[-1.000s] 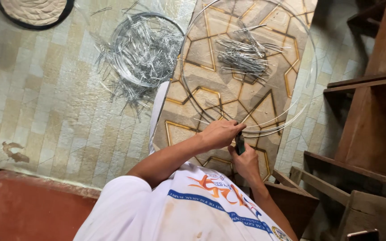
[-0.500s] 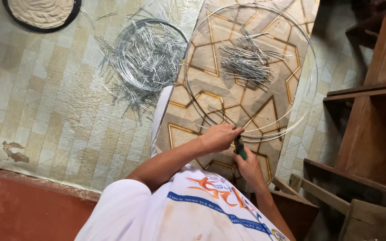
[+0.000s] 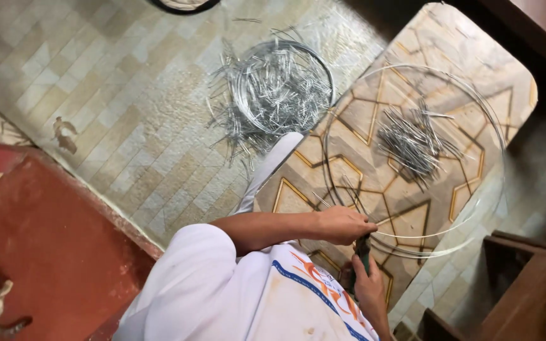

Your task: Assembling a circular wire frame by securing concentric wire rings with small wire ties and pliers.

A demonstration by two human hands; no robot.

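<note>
My left hand (image 3: 342, 224) reaches across my white shirt and pinches the near rim of a large thin wire ring (image 3: 412, 237). The ring lies on a small table with a tan geometric pattern (image 3: 475, 57). Just below it, my right hand (image 3: 367, 284) grips green-handled pliers (image 3: 364, 247), whose tip meets the ring right under my left fingers. Inside the ring rests a pile of short cut wire pieces (image 3: 415, 142).
On the tiled floor left of the table sits a wire coil (image 3: 279, 88) with several cut pieces scattered around it. A red raised floor area (image 3: 52, 252) lies at lower left. Dark wooden furniture (image 3: 525, 284) stands at right. A round mat edge (image 3: 184, 4) shows at the top.
The view has swung and tilted, so the table now sits to the right. Both hands stay at the near rim of the ring, with the pliers still against the wire.
</note>
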